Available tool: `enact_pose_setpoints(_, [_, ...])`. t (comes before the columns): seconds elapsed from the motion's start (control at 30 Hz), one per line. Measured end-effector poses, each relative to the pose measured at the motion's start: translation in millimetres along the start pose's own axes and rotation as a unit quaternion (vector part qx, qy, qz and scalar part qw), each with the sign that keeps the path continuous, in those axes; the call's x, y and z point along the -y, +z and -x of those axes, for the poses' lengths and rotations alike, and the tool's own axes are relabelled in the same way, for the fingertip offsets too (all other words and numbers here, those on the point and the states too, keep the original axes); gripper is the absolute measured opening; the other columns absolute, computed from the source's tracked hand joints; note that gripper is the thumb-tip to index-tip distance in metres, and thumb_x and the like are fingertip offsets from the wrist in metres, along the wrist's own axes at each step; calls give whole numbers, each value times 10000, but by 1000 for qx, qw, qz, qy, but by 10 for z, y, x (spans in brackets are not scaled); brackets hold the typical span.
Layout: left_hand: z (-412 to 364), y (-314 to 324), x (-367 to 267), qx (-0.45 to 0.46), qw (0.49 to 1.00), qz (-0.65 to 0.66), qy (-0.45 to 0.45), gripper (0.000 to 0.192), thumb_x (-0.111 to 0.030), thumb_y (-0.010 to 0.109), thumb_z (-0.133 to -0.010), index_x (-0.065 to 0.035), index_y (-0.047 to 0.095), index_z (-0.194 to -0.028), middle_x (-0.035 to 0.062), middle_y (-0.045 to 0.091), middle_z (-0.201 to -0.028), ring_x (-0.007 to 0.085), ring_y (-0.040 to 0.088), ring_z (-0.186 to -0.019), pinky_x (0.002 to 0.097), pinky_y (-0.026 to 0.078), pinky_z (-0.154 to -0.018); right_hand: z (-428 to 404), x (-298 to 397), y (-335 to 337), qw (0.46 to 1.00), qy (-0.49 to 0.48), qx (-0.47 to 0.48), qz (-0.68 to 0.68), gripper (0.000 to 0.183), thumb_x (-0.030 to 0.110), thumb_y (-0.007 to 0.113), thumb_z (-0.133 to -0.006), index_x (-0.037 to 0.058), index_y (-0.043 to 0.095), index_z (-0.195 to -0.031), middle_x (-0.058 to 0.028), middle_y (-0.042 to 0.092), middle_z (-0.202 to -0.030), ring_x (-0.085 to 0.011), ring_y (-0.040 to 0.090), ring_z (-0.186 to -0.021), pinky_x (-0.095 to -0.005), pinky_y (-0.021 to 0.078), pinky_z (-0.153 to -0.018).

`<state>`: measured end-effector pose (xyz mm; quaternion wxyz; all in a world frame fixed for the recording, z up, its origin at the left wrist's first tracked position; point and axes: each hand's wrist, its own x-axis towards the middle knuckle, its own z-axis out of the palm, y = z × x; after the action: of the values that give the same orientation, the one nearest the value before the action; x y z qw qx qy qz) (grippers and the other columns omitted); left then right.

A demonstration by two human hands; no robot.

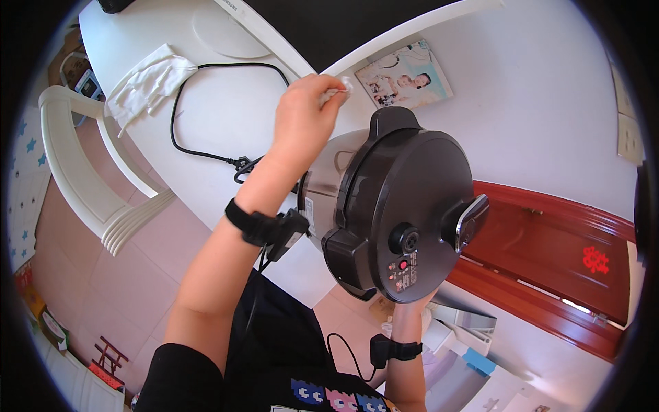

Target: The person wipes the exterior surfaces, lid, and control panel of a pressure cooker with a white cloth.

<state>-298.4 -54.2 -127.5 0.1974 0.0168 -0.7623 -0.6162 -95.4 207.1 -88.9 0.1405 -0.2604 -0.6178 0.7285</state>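
An electric pressure cooker (422, 206) with a dark brown lid and a metallic body is in front of me at the white table. Its lid, with a handle (471, 224) and a round valve (406, 238), faces me. My left hand (309, 110) is raised beside the cooker's body, fingertips pinched on a small crumpled white tissue or cloth (346, 87). Under the lid's lower edge is my right hand (419, 304), mostly hidden by the cooker; its fingers and grip are out of sight. Straps with small black devices circle both wrists.
A black power cord (177, 126) with a plug (242, 164) loops across the white table (226, 108). Near the table edge lies a white cloth (149, 85). A monitor (288, 44), a family photo panel (406, 77), a white chair (82, 165) and a red-brown door (556, 247) surround it.
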Motion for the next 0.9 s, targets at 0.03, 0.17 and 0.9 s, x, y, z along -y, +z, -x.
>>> enact_pose_setpoints(0.03, [38,-40,-2,12,997,44,-62,133,-107,636,-844,4,661,-913,100,665,-835,180,630,-757,287,492,-707,-2,-3,-3,1000,-5,-2,5,367,235,355,-991,57,474,-1289,-108,580,-1218,-234,607,-1072,-348,507,-928])
enact_pose_setpoints(0.17, [154,-87,-89,90,973,143,-156,185,-142,630,-849,14,645,-949,72,656,-831,106,590,-732,243,478,-680,-5,3,11,999,-20,-7,26,364,229,354,-991,56,474,-1288,-111,579,-1220,-234,608,-1068,-346,511,-922])
enact_pose_setpoints(0.9, [888,-803,-295,224,945,158,-180,110,-9,620,-785,-22,614,-894,115,529,-1147,224,576,-966,307,470,-825,-80,-19,-95,996,5,87,-29,408,249,343,-993,63,450,-1340,-110,537,-1301,-271,560,-1156,-456,459,-999])
